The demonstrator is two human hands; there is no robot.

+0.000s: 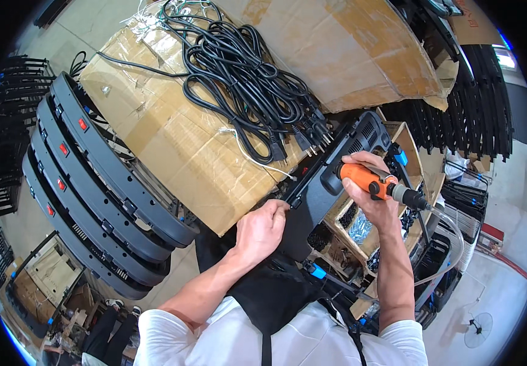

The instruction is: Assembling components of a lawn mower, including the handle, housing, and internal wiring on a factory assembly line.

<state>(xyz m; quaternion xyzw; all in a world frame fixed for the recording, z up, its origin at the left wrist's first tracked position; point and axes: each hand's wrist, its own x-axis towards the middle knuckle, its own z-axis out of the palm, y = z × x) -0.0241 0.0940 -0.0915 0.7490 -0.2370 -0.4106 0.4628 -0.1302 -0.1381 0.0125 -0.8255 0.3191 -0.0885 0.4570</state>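
A dark grey plastic housing (309,213) with a vented upper end lies slanted in front of me. My left hand (262,229) is closed at its left edge, with the fingertips curled against the rim. My right hand (380,210) grips an orange air screwdriver (364,178), whose grey end joins a clear hose (459,235). The screwdriver's dark front end meets the housing's face; the tip itself is hidden. Just right of the housing, a wooden parts tray (370,241) holds silver screws (359,228) and small black parts.
At the left, a cardboard surface (178,152) carries a tangle of black power cords (239,91) with plugs. Several curved grey housings (102,177) with red switches stand stacked beside it. Black frames (477,104) are stacked far right. A fan (478,329) stands at the lower right.
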